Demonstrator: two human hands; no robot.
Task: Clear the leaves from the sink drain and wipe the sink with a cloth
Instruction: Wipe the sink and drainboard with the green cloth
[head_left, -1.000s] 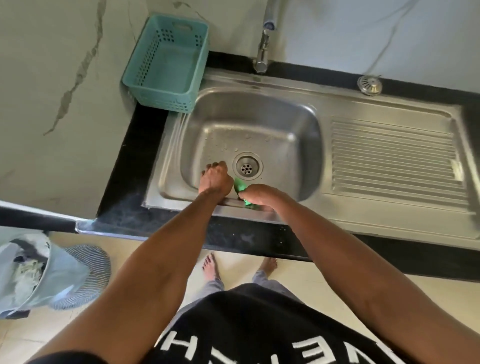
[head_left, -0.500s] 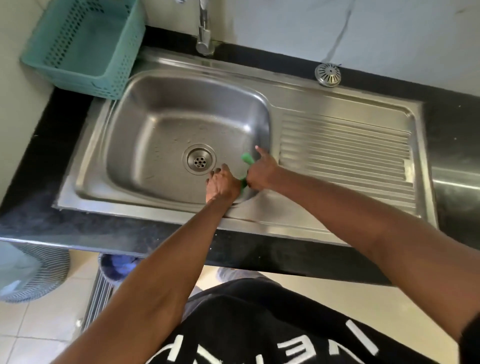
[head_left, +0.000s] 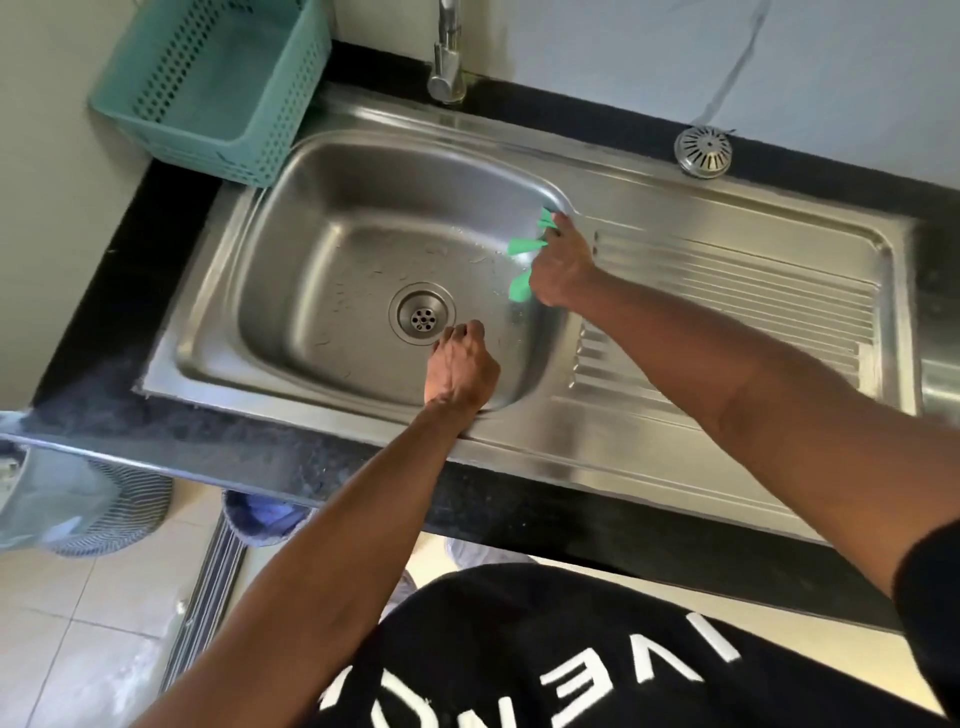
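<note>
Right hand: while it presses into the far right corner of the basin, the right hand (head_left: 563, 265) holds a bunched green cloth (head_left: 524, 249) against the steel wall, fingers curled round the wad.
Left hand: the left hand (head_left: 460, 364) sits low in the basin just beside the drain (head_left: 422, 313), knuckles up and fingers curled under; whether it holds anything I cannot tell, since the palm is hidden.
Cloth, handling: it looks soft, thin and light, likely damp, so it should fold to the curve of the corner and slide easily on wet steel. A full-palm hold on the middle of the wad seems best, because loose ends flap free, as three green tips do now beyond the fingers.
Cloth, looks: bright green, crumpled, mostly covered by the hand.
Cloth, place: on the inner right wall of the sink (head_left: 363, 171), near the top rim, next to the ribbed draining board (head_left: 727, 301).
Drain: round, steel, holes open, no leaves showing on it; that part of the job looks done.
Basin floor: scattered water drops and streaks around the drain, so the wiping seems partway through.
Further out: a tap (head_left: 445, 57) at the back edge, a domed steel strainer (head_left: 703, 151) on the far ledge, a teal plastic basket (head_left: 208, 88) at the left on the black counter (head_left: 130, 291).
</note>
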